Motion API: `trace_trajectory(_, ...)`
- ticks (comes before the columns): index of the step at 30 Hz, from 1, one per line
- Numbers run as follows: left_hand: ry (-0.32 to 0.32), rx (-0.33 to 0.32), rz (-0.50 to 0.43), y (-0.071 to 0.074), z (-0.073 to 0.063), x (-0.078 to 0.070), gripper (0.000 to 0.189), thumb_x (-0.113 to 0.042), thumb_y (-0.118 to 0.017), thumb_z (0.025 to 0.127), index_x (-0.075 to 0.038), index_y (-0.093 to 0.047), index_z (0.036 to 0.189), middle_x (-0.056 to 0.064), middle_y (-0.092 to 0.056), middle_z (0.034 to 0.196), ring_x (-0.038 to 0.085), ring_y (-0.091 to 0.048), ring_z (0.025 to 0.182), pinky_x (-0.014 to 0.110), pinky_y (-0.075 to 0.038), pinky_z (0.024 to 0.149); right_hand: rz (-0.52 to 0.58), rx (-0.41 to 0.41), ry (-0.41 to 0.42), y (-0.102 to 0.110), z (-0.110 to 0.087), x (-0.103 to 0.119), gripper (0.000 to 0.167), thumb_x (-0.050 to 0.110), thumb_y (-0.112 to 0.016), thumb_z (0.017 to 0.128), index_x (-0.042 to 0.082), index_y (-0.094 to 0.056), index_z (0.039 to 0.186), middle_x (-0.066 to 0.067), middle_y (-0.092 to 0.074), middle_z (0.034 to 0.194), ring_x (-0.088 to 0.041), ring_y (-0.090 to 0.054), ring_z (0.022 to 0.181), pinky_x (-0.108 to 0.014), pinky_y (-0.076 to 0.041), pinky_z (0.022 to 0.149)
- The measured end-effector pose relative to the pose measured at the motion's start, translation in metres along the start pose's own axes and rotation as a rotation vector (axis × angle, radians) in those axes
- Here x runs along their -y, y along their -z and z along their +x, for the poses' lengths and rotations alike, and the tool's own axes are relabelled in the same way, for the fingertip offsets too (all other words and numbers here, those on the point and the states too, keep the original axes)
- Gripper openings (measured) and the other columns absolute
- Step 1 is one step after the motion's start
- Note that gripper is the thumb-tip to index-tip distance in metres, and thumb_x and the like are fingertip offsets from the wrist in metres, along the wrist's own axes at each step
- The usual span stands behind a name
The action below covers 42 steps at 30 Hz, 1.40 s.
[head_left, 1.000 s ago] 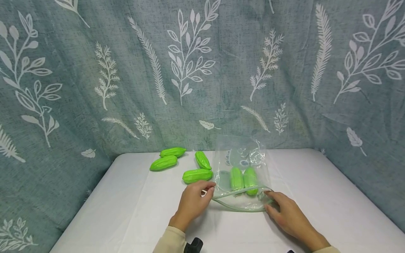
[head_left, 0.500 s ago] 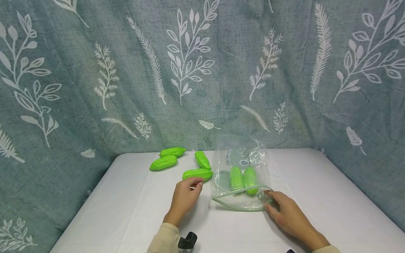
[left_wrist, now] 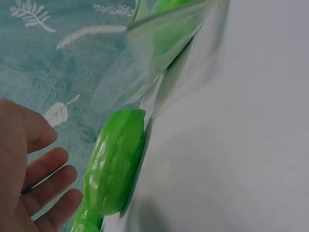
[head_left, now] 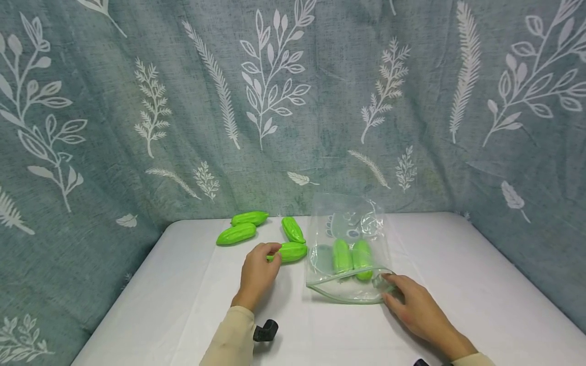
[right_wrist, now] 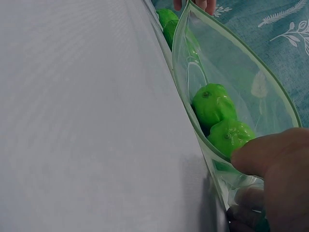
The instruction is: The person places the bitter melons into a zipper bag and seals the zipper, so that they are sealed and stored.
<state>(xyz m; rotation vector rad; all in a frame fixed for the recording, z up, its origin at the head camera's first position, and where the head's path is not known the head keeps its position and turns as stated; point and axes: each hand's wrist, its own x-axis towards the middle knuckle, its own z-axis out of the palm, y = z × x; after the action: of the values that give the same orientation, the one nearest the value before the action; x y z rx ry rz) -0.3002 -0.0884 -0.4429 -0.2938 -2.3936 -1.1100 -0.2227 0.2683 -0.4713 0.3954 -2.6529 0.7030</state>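
Note:
My left hand [head_left: 257,272] is over the left end of a glossy green, ridged, cucumber-like vegetable [head_left: 295,252], overlapping it in the head view. In the left wrist view its thumb and fingers stand apart beside that vegetable [left_wrist: 116,162], holding nothing. At the right, my right hand [head_left: 414,310] pinches the corner of a clear zip bag [head_left: 320,274] by its mouth. The right wrist view shows the thumb [right_wrist: 253,157] at the rim and the other fingers behind the film. Two similar green vegetables [head_left: 342,256] lie side by side inside the bag, whose mouth gapes toward me.
One more green vegetable [head_left: 292,230] lies just behind the one near my left hand. Two others [head_left: 236,234] rest together at the back left of the white table [head_left: 151,310]. A patterned grey-green curtain [head_left: 197,117] rises behind and at both sides.
My left hand has left the left side of the bag's mouth and moved left, to the left end of the nearest loose vegetable. The right hand has stayed at the bag.

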Motion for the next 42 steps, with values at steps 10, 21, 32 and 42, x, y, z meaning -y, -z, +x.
trace_trajectory(10, 0.09, 0.04, -0.036, -0.002, 0.021, 0.013, 0.029, -0.013, -0.07, 0.09, -0.006, -0.072, 0.118, 0.014, -0.065, 0.118, 0.033, -0.059, 0.115, 0.051, -0.046, 0.098, -0.002, -0.002, -0.007, 0.002, 0.002, -0.002, 0.045, 0.016, -0.074, 0.09, 0.003, -0.061, 0.131, -0.013, -0.065, 0.123, -0.037, -0.061, 0.116, -0.055, -0.047, 0.097)
trace_trajectory(21, 0.222, 0.12, -0.072, -0.009, 0.026, 0.024, 0.04, -0.017, -0.072, 0.09, -0.002, -0.067, 0.126, 0.02, -0.06, 0.123, 0.037, -0.055, 0.118, 0.052, -0.045, 0.099, 0.038, 0.017, -0.019, 0.004, 0.0, -0.001, 0.044, 0.019, -0.072, 0.093, 0.004, -0.061, 0.132, -0.013, -0.064, 0.127, -0.037, -0.059, 0.119, -0.057, -0.045, 0.099)
trace_trajectory(32, 0.202, 0.191, -0.03, -0.017, 0.028, 0.035, 0.049, -0.014, -0.074, 0.086, -0.001, -0.062, 0.132, 0.022, -0.059, 0.125, 0.038, -0.054, 0.121, 0.051, -0.042, 0.104, 0.025, 0.021, -0.028, 0.002, 0.0, 0.002, 0.043, 0.019, -0.072, 0.092, 0.005, -0.061, 0.131, -0.012, -0.064, 0.126, -0.036, -0.06, 0.119, -0.055, -0.047, 0.099)
trace_trajectory(42, 0.229, 0.207, -0.01, -0.017, 0.025, 0.033, 0.056, -0.015, -0.073, 0.087, 0.001, -0.056, 0.138, 0.023, -0.056, 0.128, 0.038, -0.053, 0.122, 0.051, -0.041, 0.105, 0.018, -0.001, -0.008, 0.001, -0.001, 0.003, 0.043, 0.016, -0.074, 0.09, 0.004, -0.062, 0.13, -0.013, -0.065, 0.124, -0.036, -0.061, 0.117, -0.055, -0.047, 0.097)
